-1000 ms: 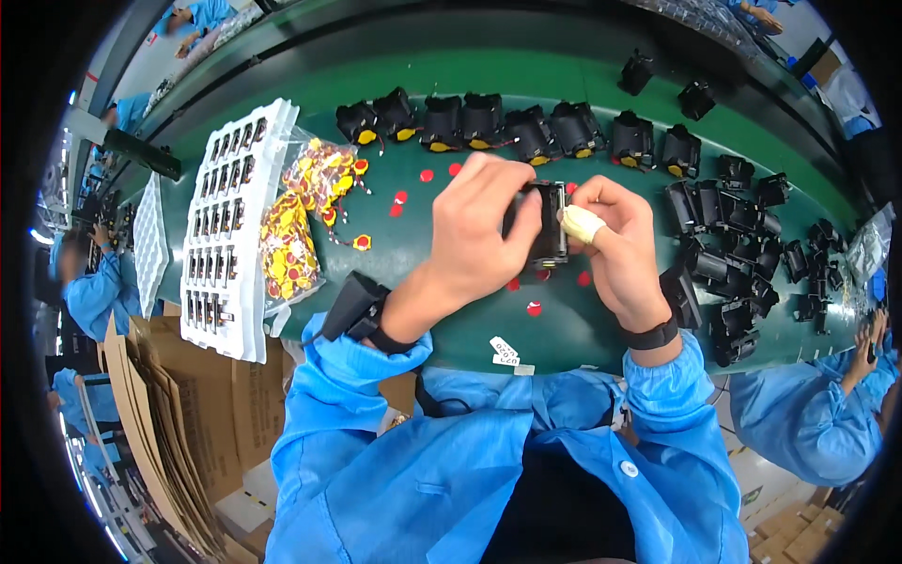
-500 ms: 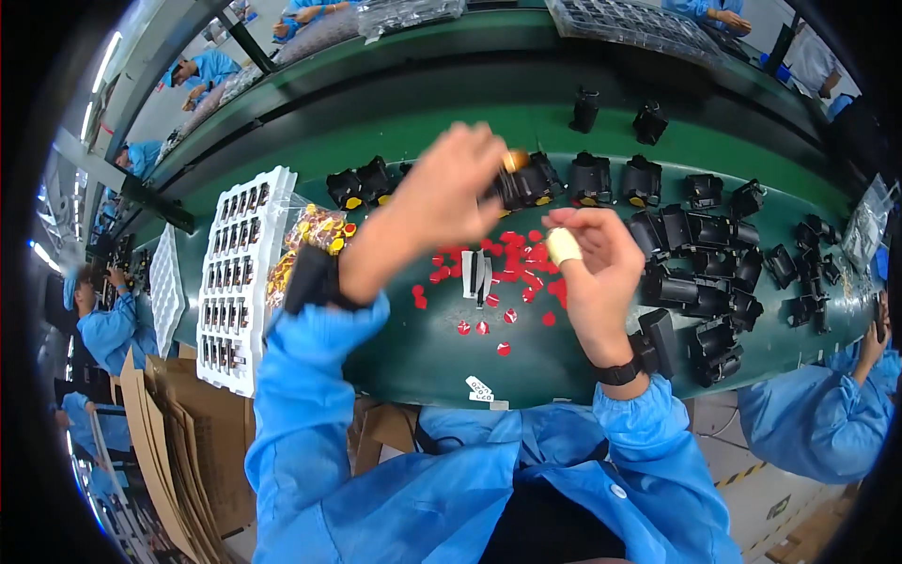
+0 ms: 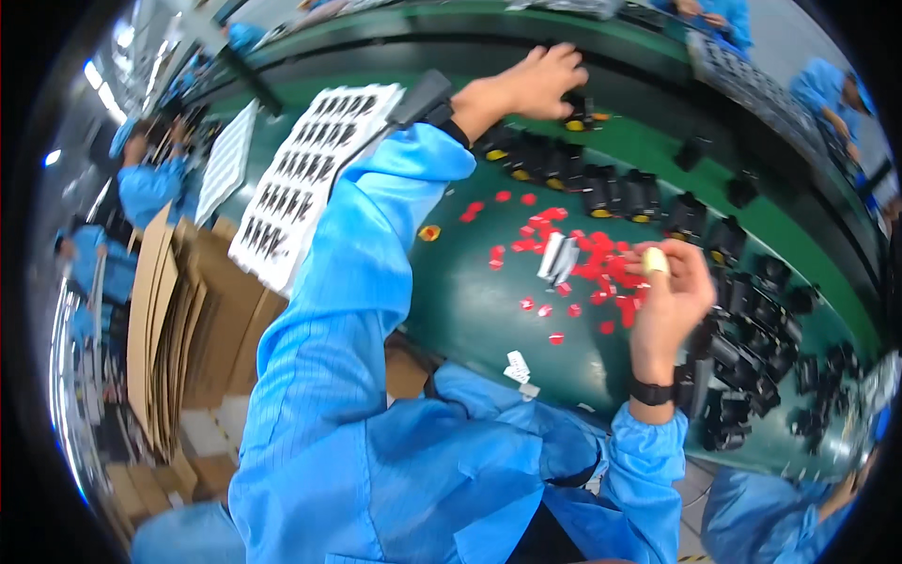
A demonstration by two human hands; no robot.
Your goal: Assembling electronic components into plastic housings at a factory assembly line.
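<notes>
My left hand reaches to the far side of the green table, fingers spread over a black plastic part with yellow at its base. Whether the fingertips touch that part is hard to tell. My right hand, a pale yellow cover on its thumb, is closed in a pinch; what lies between the fingertips is too small to make out. It hovers at the right edge of many scattered red round pieces. Among these lie black-and-white strips. A row of black parts with yellow bases curves behind them.
A white tray of small dark parts stands at the left. More black parts crowd the right side. A yellow-and-red disc lies near my left sleeve. White labels rest by the near edge; folded cardboard stands left.
My left hand has moved from above the row of black parts to the far side of the table. My right hand stays pinched beside the red pieces. The whole view has turned and shifted.
</notes>
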